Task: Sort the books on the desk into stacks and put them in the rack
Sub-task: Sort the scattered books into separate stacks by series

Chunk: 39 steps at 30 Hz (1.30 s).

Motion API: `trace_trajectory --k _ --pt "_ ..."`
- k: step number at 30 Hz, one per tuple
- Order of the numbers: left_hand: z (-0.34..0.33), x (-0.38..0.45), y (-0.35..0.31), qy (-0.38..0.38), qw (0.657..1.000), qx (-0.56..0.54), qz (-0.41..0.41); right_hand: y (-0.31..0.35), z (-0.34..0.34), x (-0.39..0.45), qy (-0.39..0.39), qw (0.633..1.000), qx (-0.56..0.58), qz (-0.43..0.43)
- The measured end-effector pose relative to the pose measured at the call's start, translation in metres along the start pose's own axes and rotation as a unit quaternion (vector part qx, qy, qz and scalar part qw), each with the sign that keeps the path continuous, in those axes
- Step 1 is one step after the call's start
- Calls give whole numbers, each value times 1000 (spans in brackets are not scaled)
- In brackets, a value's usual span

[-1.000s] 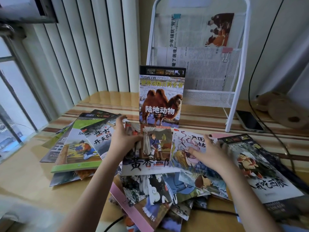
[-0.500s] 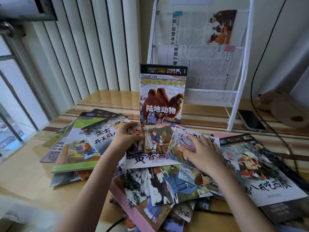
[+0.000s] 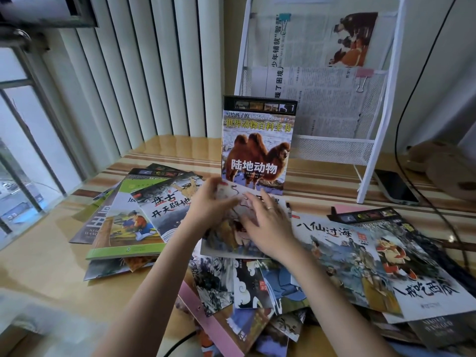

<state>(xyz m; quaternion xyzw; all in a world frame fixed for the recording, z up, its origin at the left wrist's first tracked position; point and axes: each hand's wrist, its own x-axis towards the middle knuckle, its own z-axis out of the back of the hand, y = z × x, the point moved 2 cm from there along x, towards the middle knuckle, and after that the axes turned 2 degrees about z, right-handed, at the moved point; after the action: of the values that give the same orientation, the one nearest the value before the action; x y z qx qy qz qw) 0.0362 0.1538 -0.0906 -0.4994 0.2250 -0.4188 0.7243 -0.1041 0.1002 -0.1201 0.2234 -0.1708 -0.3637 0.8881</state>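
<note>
Moved inward over the last second: right hand (image 3: 268, 225), earlier out to its own side on a pale illustrated booklet (image 3: 231, 235), now flat on that same booklet with fingers spread and straight, ring visible, pressing down at the centre of the pile. Booklet carried along with it, now lying over the yellow-titled one that showed plainly a second ago and is no longer visible. Left hand (image 3: 208, 204) touching the right hand's fingertips, curled round the booklet's far left corner, thumb seemingly on top, pinching the edge; hard to tell how many sheets are caught.

Uncovered just beside the right hand, on its outer side: a sea-scene book (image 3: 332, 251) that was hidden before. Further out the same way, a book with a red-clad figure (image 3: 412, 274) lying partly over it.

Just beyond both hands, a camel book (image 3: 257, 148) standing upright on the desk (image 3: 38, 266). Past that, well beyond reach of either hand as placed, the white rack (image 3: 371, 150), holding clipped newspapers only. To the outer side of the left hand, a fanned heap with a green-edged book (image 3: 121, 230) lying in it. Nearer the body than both hands, more loose books (image 3: 247, 287) overlapping.

Judged meaning: one like-sized stack beginning under the hands, squaring up probably next; nearly all sorting remains, and no book sits in the rack yet.
</note>
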Motion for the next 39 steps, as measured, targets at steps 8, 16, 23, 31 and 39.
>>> trace_trajectory --k 8,16,23,31,39 --pt "20 3 22 17 992 -102 66 -62 56 -32 60 981 15 -181" --pt "62 8 31 3 994 -44 100 -77 62 -56 241 961 -30 -131" --pt "55 1 49 13 995 -33 95 -47 26 -43 110 993 -26 -36" --pt "56 -5 46 26 992 -83 89 -78 36 -40 69 985 -98 -121" --pt "59 -4 42 31 993 -79 83 -84 58 -33 -187 980 -59 -29"
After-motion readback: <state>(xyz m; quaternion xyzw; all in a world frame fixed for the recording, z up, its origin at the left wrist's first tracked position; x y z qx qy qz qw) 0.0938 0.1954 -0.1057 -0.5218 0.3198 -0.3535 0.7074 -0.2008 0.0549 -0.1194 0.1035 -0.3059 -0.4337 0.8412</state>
